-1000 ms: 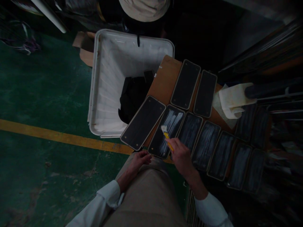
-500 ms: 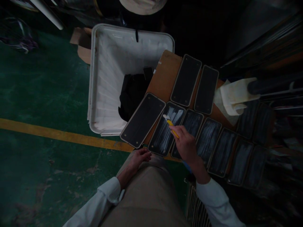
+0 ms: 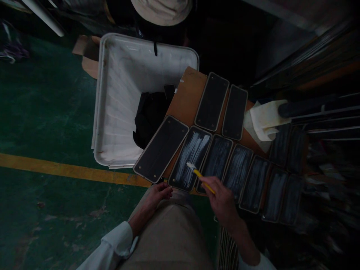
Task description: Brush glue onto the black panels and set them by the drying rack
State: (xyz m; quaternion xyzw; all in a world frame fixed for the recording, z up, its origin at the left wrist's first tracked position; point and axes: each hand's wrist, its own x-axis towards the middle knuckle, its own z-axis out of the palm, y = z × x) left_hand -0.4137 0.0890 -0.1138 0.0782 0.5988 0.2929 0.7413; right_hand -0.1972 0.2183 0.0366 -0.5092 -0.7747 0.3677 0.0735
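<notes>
My right hand [image 3: 221,200] is closed round the yellow handle of a small paintbrush [image 3: 198,173]. Its whitish bristles rest on a dark rectangular plate [image 3: 180,168] with rounded corners and a pale rim. White wet streaks run along that plate's length. My left hand [image 3: 157,195] lies on my thigh below the plate's near end, fingers curled together, with nothing visible in them. Left of the streaked plate is an unstreaked dark plate [image 3: 161,149]. To the right, several plates such as this one [image 3: 215,157] carry fainter white smears.
The plates lie on a brown board [image 3: 187,88], which overlaps a white bin [image 3: 102,97] holding black pieces [image 3: 149,112]. Two plain plates lie at the back. A cut-open whitish plastic container [image 3: 264,116] stands right. Past the bin is a person's pale hat [image 3: 163,11].
The brush has moved down the streaked plate toward me, with my right hand still round it. The whole view has shifted slightly. My left hand stays on my thigh.
</notes>
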